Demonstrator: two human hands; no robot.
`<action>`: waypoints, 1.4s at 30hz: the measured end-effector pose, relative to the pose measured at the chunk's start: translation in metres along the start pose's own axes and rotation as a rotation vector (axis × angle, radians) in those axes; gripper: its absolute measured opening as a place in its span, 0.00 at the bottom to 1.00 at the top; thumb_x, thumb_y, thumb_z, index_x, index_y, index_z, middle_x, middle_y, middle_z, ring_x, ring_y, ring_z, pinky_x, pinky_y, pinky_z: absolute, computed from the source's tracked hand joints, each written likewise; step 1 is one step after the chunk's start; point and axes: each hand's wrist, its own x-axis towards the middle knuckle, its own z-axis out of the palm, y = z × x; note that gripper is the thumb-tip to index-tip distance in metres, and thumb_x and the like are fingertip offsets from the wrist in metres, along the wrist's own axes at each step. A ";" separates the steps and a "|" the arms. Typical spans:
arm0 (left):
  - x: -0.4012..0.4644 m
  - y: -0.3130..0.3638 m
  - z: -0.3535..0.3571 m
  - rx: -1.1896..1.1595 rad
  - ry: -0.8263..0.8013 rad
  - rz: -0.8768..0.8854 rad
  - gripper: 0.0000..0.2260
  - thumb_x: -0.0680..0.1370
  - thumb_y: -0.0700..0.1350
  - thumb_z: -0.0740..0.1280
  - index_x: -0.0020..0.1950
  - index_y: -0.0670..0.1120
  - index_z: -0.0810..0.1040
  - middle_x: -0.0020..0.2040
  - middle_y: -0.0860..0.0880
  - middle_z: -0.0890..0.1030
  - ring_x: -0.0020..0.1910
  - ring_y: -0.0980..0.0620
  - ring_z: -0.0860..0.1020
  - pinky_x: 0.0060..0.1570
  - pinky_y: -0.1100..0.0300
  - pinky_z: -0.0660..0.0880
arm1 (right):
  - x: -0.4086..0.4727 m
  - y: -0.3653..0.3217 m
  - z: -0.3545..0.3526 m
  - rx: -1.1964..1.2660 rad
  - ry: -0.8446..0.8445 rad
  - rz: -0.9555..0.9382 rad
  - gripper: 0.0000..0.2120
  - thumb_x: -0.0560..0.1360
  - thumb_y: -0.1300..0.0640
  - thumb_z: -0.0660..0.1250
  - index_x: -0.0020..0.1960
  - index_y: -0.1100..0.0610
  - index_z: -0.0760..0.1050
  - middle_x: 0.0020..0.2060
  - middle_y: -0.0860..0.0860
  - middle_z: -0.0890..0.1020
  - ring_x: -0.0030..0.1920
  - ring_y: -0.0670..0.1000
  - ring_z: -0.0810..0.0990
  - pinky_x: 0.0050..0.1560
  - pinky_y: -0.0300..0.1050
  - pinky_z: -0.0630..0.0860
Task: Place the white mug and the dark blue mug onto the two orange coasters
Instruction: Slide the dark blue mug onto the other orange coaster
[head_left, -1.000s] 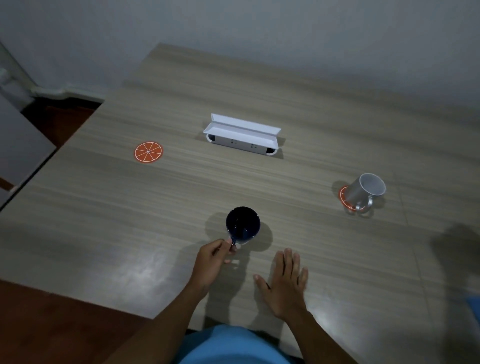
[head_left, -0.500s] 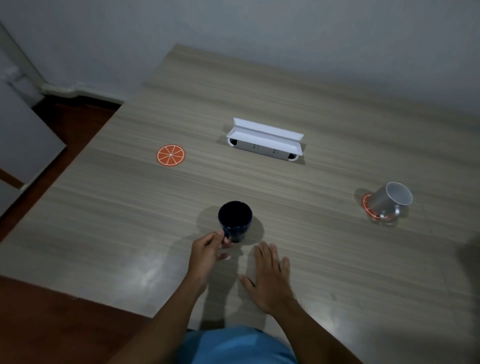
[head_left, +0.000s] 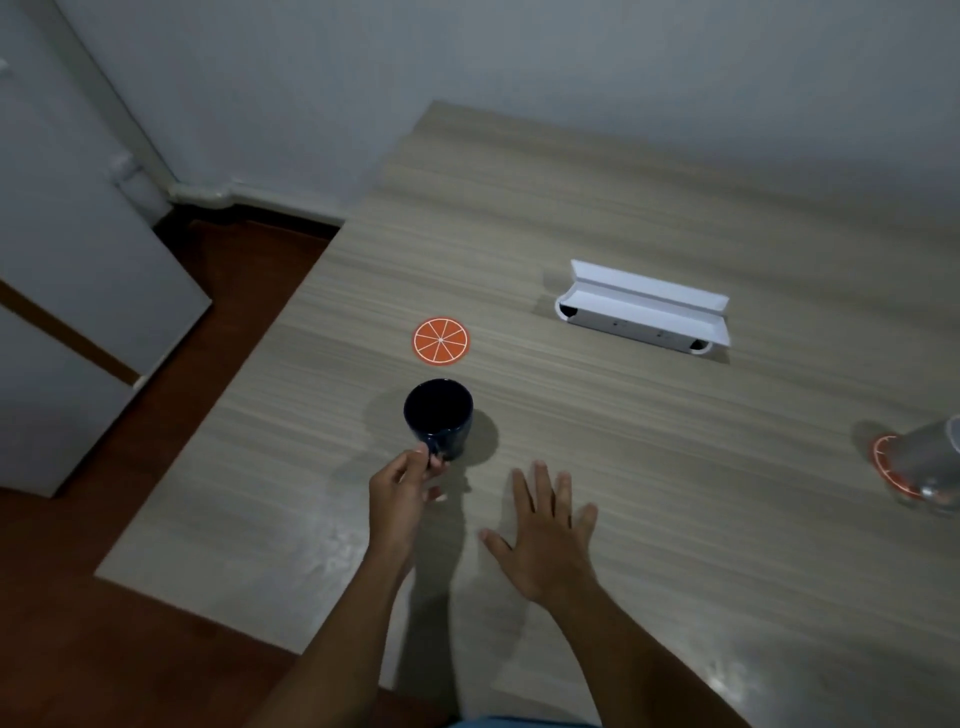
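Observation:
My left hand pinches the handle of the dark blue mug, which is upright just in front of a bare orange coaster. A small gap of table separates mug and coaster. My right hand lies flat on the table with its fingers spread, holding nothing. At the right edge of the view the white mug stands on the second orange coaster, partly cut off by the frame.
A white open box lies on the wooden table behind the mugs. The table's left edge runs close to the bare coaster, with brown floor and a white cabinet beyond it.
The dark blue mug has moved left and away from me, toward the bare coaster, held by my left hand. My view has swung left. The right hand stays flat on the table.

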 end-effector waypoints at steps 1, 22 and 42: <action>0.009 0.004 -0.002 0.000 -0.005 0.009 0.14 0.83 0.44 0.64 0.38 0.44 0.80 0.46 0.41 0.86 0.54 0.40 0.84 0.51 0.44 0.81 | 0.004 -0.004 -0.001 0.008 -0.007 0.018 0.45 0.75 0.25 0.47 0.81 0.47 0.32 0.81 0.53 0.31 0.79 0.63 0.30 0.75 0.76 0.40; 0.119 0.046 0.031 -0.044 0.015 0.129 0.20 0.83 0.49 0.63 0.30 0.55 0.81 0.39 0.50 0.85 0.50 0.43 0.85 0.43 0.54 0.78 | 0.016 -0.004 0.003 0.115 -0.054 0.050 0.47 0.71 0.22 0.48 0.78 0.40 0.28 0.78 0.47 0.25 0.77 0.58 0.22 0.74 0.74 0.31; 0.157 0.050 0.051 0.087 -0.025 0.171 0.21 0.83 0.50 0.62 0.30 0.58 0.80 0.46 0.46 0.85 0.54 0.42 0.84 0.51 0.39 0.81 | 0.017 -0.003 0.002 0.131 -0.079 0.050 0.46 0.72 0.23 0.49 0.78 0.39 0.27 0.77 0.46 0.24 0.75 0.57 0.20 0.73 0.73 0.29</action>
